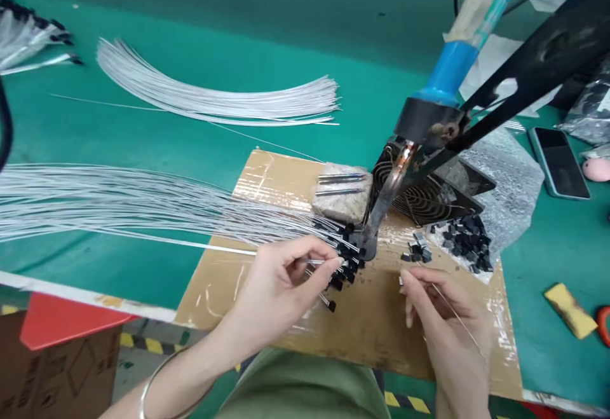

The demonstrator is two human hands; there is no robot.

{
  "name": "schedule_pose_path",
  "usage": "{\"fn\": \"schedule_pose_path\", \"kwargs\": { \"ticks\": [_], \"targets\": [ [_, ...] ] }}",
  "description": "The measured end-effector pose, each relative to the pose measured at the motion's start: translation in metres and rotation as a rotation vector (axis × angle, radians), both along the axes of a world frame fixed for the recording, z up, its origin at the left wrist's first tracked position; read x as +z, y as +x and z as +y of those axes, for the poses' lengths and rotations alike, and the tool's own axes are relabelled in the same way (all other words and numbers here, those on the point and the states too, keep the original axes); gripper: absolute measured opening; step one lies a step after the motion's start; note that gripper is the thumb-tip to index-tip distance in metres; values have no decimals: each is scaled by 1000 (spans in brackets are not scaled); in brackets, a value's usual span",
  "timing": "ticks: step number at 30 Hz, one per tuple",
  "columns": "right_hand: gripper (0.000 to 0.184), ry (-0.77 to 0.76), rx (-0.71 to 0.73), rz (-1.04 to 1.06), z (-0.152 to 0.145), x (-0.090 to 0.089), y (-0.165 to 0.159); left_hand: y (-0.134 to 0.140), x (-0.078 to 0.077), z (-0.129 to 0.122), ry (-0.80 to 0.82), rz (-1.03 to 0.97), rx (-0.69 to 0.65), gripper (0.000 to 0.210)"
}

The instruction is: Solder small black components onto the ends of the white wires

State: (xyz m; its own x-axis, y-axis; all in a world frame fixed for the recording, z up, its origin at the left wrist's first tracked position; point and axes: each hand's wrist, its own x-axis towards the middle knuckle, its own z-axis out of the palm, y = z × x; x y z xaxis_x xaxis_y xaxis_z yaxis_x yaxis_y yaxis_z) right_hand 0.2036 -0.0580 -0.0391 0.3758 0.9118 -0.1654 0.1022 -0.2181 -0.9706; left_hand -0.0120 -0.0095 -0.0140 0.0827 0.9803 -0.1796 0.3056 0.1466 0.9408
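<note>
Left hand (286, 285) pinches a white cable (223, 249) between thumb and finger, its end just beside the black-tipped ends of the cable bundle (143, 199), over cardboard (381, 336) on the worktop (267, 50). Soldering iron (443, 75) slants down close by. Right hand (448, 323), fingertips narrow, grips a small piece (401, 281), too tiny to identify; thin wire (457, 318) crosses its palm. Loose black pieces (469, 241) lie near, beyond right hand.

Wires (157, 206) cropped left, red ring (603, 325) cropped right
</note>
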Motion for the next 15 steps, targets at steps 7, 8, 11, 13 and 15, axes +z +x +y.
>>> {"fn": "schedule_pose_path", "kwargs": {
  "ticks": [7, 8, 11, 13, 15],
  "targets": [
    [16, -104, -13, 147, 4, 8, -24, 4, -1, 2, 2, -51, 13, 16],
    [17, -110, -8, 160, 4, 9, -26, 4, -1, 3, 3, -54, 16, 16],
    [18, -129, 0, 205, 4, 11, -35, 3, 1, 3, 5, -31, 17, 14],
    [17, -158, -17, 251, 5, 13, -40, 3, 3, 3, 0, -19, 7, 13],
    [15, -170, -16, 293, 7, 13, -44, 3, 5, 3, -10, -46, -7, 13]
  ]
}}
